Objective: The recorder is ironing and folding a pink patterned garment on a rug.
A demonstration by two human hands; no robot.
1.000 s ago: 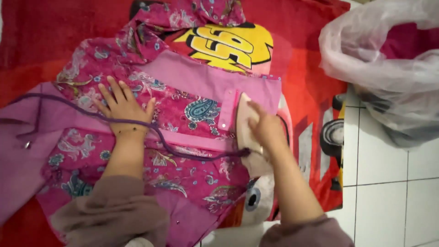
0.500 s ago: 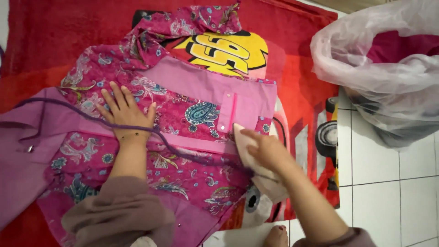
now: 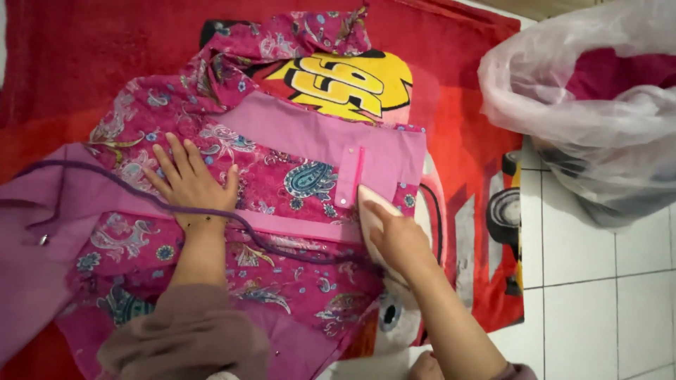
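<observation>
- Right hand (image 3: 401, 239) is closed around the handle of the iron (image 3: 373, 211), fingers wrapped over the top; only the iron's pale pointed front shows past the knuckles.
- The iron rests on the garment (image 3: 282, 176), its tip just below the light pink placket (image 3: 350, 174) with small snaps, near the garment's right edge.
- Left hand (image 3: 190, 184) lies flat, palm down, fingers spread apart, pressing on the paisley-patterned part of the garment well to the left of the iron; it grips nothing.
- A purple cord (image 3: 274, 246) runs from the iron leftward, crosses the left wrist and carries on to the far left over the plain pink fabric.
- The garment is magenta with paisley and flower print and has plain pink panels; it is spread out on a red blanket (image 3: 465, 112) that lies on the floor.
- The blanket carries a cartoon car print with a yellow patch (image 3: 352, 81) showing above the garment and a wheel at the right edge.
- Grey-brown sleeves (image 3: 190, 338) cover both forearms near the bottom of the view.
- A toe (image 3: 426, 364) peeks out at the lower edge beside the right arm.
- A clear plastic bag (image 3: 584, 105) with cloth inside sits on the white tiled floor (image 3: 598, 317), to the right of the blanket, well apart from both hands.
</observation>
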